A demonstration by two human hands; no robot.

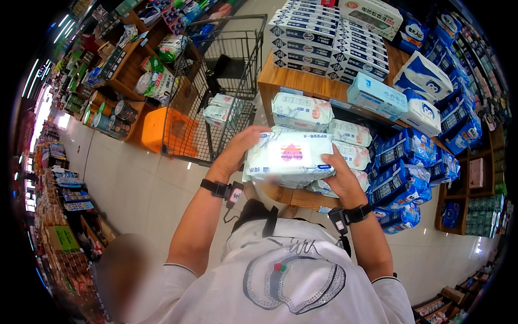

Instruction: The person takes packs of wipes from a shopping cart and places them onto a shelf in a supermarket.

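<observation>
Between my two hands is a soft pack of baby wipes (pixel 289 158), pale blue and white, its printed lid side facing up. My left hand (pixel 243 146) grips its left end and my right hand (pixel 342 170) grips its right end, thumb on the top face. Just beyond it, more wipes packs (pixel 301 111) are stacked on the low ledge of a wooden display stand (pixel 279 79). To the left stands a wire shopping cart (pixel 210 148), with a few similar wipes packs (pixel 218 115) and a dark object lying in it.
Boxed goods (pixel 303 40) fill the stand top. Blue plastic-wrapped packs (pixel 398 182) are piled at the right. An orange stool-like object (pixel 162 129) is behind the cart. Stocked shelves (pixel 117 73) line the left. A blurred person's head (pixel 125 275) appears at lower left.
</observation>
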